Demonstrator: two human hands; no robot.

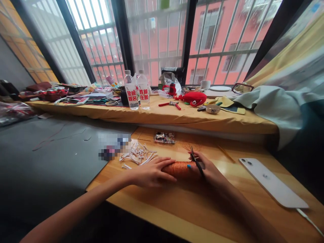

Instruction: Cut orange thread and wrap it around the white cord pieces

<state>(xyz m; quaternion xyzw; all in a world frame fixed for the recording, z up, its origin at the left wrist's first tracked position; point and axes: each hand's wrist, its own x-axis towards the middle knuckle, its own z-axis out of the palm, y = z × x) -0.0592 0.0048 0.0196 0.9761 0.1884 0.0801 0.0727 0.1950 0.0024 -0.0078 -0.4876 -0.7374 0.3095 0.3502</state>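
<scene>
A spool of orange-brown thread lies on its side on the wooden table. My left hand grips its left end, fingers over the top and thumb along the near side. At the spool's other end, my right hand holds dark scissors, blades pointing up and away. Part of the handle is hidden by the hand. A small blue spot shows on the spool near the scissors. Fine loose thread lies on the table just beyond the scissors.
White cord pieces lie left of the spool. Behind are a clear box of beads and a thin stick. A white phone with a cable lies right. The ledge bears bottles, red-handled pliers and a small bowl.
</scene>
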